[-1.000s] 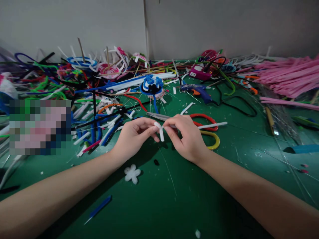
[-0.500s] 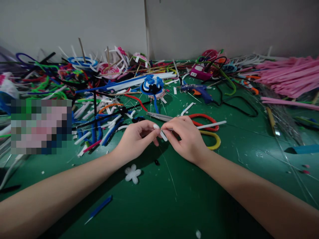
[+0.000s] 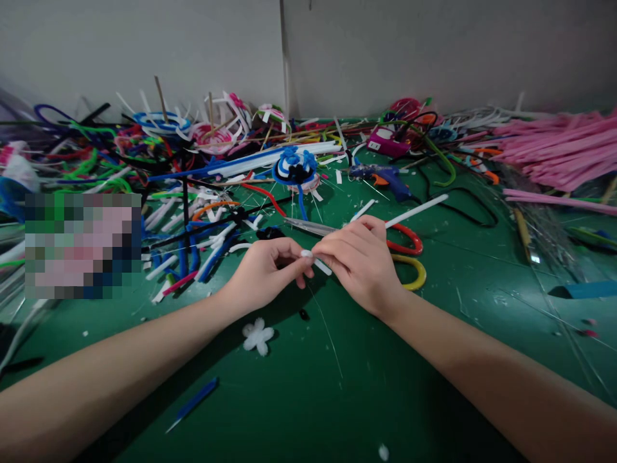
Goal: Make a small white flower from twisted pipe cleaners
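Observation:
Between both hands is a white pipe cleaner point(image 3: 418, 210), its long end sticking out past the right hand and a short end point(image 3: 322, 267) showing between the fingertips. My left hand point(image 3: 270, 270) pinches a small bent part of it between thumb and forefinger. Closed on the same stem, my right hand point(image 3: 361, 263) grips just beside that. Under and behind the right hand lie scissors point(image 3: 407, 239) with red and yellow handles, partly hidden. A white flower shape point(image 3: 258, 336) made of pipe cleaner rests on the green table point(image 3: 308, 399), nearer me.
A blue-handled pointed tool point(image 3: 195, 404) lies at front left. Behind the hands are a blue flower piece point(image 3: 294, 168) and a glue gun point(image 3: 383, 180). Cut pipe cleaners point(image 3: 187, 241) clutter the left; a pink bundle point(image 3: 563, 148) lies at right.
The long end of the white pipe cleaner has swung upward behind my right hand. My right hand has turned slightly, and the bend at my left fingertips has shifted angle.

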A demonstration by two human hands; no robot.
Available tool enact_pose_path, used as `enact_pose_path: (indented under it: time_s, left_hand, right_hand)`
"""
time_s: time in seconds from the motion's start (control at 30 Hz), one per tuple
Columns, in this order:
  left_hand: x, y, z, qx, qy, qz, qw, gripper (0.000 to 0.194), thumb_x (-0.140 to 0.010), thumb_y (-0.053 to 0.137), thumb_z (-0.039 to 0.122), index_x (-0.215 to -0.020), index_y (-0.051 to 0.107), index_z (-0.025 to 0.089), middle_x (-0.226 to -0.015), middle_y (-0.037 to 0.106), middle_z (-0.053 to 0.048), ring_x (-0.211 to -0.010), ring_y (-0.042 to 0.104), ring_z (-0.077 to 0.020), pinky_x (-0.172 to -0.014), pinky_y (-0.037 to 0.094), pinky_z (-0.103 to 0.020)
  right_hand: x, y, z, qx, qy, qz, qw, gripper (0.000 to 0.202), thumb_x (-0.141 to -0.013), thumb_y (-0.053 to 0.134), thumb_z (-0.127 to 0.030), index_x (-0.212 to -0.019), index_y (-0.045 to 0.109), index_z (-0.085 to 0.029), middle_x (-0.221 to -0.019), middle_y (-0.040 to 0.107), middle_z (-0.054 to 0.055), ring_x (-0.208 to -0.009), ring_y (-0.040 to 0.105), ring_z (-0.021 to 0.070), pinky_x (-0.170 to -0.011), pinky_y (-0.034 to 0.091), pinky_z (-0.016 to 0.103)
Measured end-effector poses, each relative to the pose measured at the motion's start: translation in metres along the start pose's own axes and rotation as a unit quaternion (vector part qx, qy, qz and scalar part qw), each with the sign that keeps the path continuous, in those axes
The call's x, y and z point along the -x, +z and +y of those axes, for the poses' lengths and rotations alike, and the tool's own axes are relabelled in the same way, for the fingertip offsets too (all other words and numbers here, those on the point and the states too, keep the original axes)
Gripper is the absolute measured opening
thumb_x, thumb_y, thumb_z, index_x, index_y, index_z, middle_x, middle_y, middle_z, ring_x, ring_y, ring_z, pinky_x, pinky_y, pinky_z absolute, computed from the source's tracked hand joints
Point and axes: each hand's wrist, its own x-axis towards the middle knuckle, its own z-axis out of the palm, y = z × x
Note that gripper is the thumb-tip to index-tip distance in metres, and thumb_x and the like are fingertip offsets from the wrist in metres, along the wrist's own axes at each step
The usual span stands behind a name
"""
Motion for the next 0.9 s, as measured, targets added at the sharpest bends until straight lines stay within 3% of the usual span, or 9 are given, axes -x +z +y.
enact_pose_path:
  time_s: [0.2, 0.47, 0.9]
  left_hand:
    - [0.0008, 0.0012, 0.0008, -0.016, 0.030, -0.013, 0.999, 0.016, -0.087, 0.053, 0.025, -0.075, 0.060, 0.016, -0.067, 0.066, 0.000, -0.052, 0.061, -0.0087, -0.053, 0.049, -0.019]
    - [0.0018, 0.0001, -0.0004, 0.002, 0.021, 0.018, 1.000, 0.015, -0.086, 0.048, 0.020, -0.071, 0.044, 0.019, -0.049, 0.057, 0.004, -0.046, 0.054, -0.0090, -0.047, 0.039, -0.019]
    - [0.0020, 0.0001, 0.0016, -0.019, 0.041, -0.076, 0.996, 0.017, -0.078, 0.053, 0.019, -0.063, 0.045, 0.018, -0.050, 0.056, 0.003, -0.047, 0.050, -0.0083, -0.047, 0.038, -0.018]
  right_hand:
    - [-0.0021, -0.0006, -0.0015, -0.027, 0.020, 0.004, 0.999, 0.009, -0.091, 0.053, -0.019, -0.083, 0.057, -0.022, -0.077, 0.068, -0.003, -0.072, 0.057, 0.0129, -0.082, 0.032, 0.034]
    - [0.0003, -0.0006, -0.0022, -0.042, 0.038, 0.006, 0.998, 0.004, -0.089, 0.055, -0.018, -0.088, 0.057, -0.022, -0.083, 0.068, -0.001, -0.077, 0.060, 0.0137, -0.084, 0.033, 0.034]
    - [0.0001, -0.0012, -0.0041, -0.075, -0.002, 0.021, 0.997, 0.004, -0.087, 0.059, -0.018, -0.085, 0.057, -0.021, -0.080, 0.069, -0.002, -0.073, 0.060, 0.0123, -0.083, 0.035, 0.034]
